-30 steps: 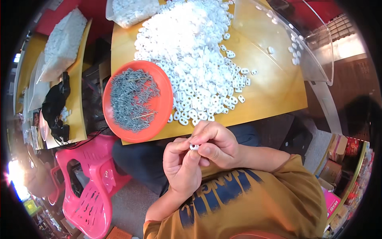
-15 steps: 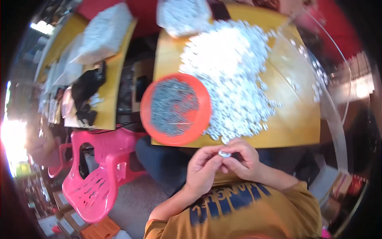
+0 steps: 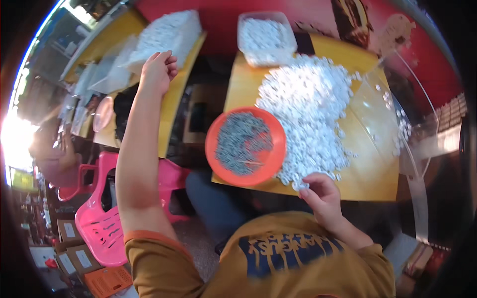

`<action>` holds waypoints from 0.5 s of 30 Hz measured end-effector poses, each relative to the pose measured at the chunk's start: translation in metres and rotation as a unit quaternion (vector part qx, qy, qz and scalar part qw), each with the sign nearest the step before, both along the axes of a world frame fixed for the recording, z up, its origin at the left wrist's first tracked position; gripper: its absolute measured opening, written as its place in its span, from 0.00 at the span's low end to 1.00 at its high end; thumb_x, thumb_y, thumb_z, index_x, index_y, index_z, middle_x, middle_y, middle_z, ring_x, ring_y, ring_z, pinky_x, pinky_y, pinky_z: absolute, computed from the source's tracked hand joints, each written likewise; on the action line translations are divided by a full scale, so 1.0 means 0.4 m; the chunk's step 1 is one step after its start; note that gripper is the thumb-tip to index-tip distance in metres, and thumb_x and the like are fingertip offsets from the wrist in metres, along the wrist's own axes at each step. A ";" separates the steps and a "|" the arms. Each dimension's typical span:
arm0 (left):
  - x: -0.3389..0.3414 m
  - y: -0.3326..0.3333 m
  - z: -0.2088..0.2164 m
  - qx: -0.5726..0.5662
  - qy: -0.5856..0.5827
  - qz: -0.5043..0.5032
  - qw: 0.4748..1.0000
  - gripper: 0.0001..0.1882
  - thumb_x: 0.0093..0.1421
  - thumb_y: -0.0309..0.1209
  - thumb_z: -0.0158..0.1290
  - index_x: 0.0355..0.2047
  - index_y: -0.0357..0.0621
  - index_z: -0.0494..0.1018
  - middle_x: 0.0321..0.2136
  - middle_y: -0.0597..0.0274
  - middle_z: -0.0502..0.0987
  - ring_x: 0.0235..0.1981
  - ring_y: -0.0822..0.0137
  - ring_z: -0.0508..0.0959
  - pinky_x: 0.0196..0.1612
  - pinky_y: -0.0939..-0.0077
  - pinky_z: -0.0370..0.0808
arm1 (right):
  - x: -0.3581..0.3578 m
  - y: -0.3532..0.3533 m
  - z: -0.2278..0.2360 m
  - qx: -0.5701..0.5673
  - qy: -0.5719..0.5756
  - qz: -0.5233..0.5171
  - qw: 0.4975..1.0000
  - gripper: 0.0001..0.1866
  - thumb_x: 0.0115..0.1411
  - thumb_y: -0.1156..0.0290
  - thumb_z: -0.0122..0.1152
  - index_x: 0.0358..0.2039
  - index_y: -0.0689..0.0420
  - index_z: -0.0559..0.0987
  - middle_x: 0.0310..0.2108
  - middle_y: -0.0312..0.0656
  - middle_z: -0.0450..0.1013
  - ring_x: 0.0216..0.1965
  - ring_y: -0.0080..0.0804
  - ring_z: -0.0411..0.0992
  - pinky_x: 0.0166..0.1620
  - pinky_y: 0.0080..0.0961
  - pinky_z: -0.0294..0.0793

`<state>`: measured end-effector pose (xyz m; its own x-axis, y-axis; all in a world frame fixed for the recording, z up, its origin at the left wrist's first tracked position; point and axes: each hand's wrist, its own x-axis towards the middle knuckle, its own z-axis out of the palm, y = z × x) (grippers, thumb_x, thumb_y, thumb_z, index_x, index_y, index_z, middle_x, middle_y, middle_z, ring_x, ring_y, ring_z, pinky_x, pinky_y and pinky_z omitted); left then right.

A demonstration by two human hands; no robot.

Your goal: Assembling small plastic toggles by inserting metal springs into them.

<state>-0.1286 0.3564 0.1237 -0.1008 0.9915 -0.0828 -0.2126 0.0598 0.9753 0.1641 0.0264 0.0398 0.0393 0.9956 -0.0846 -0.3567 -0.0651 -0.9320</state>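
Note:
My left hand (image 3: 160, 70) is stretched far to the left, beside a clear bag (image 3: 174, 35) full of small white pieces. Its fingers are curled in, and whatever they hold, if anything, is hidden. At the near edge of the table, my right hand (image 3: 323, 197) pinches a small white plastic piece (image 3: 302, 190) between thumb and fingers. Just beyond it spreads a large pile of the same white pieces (image 3: 313, 124). Left of the pile, an orange-red plate (image 3: 276, 149) holds many thin grey nails (image 3: 241, 141).
A clear tub (image 3: 266, 37) of white pieces stands at the table's (image 3: 370, 174) far edge. On the right, a clear plastic sheet (image 3: 380, 107) carries scattered pieces. A pink chair (image 3: 107, 238) is at the left, below the side table (image 3: 171, 121). Cardboard boxes (image 3: 82, 256) lie on the floor.
My hands were together at the table's near edge around a small white piece. My left has since swung far left to the bag; my right has shifted right, to the pile's edge. The view has shifted.

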 end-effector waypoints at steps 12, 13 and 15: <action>0.249 -0.716 -0.176 -0.104 0.021 -0.205 0.973 0.11 0.57 0.20 0.44 0.41 0.33 0.67 0.22 0.61 0.72 0.18 0.78 0.69 0.21 0.88 0.66 | 0.008 0.050 -0.005 0.136 -0.120 0.074 0.981 0.14 0.52 0.81 0.55 0.41 0.61 0.71 0.33 0.38 0.66 0.31 0.22 0.65 0.34 0.17 0.65; 0.252 -0.739 -0.174 -0.116 0.018 -0.210 0.971 0.11 0.57 0.20 0.44 0.41 0.33 0.67 0.22 0.61 0.72 0.18 0.78 0.69 0.21 0.88 0.66 | 0.006 0.048 0.016 0.090 -0.075 0.123 0.985 0.15 0.51 0.85 0.52 0.42 0.64 0.69 0.38 0.43 0.66 0.38 0.27 0.64 0.42 0.21 0.62; 0.264 -0.753 -0.169 -0.093 -0.056 -0.218 0.970 0.12 0.57 0.22 0.44 0.42 0.32 0.65 0.23 0.60 0.72 0.19 0.77 0.70 0.22 0.88 0.67 | -0.003 0.056 0.023 0.113 -0.052 0.131 0.984 0.16 0.51 0.84 0.53 0.42 0.64 0.69 0.38 0.44 0.65 0.38 0.27 0.64 0.42 0.21 0.62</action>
<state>-0.0228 0.0550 0.0559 0.3452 0.9045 -0.2504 -0.2318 0.3407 0.9111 0.1629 0.0487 0.0489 -0.2234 0.9660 0.1301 -0.2573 0.0703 -0.9638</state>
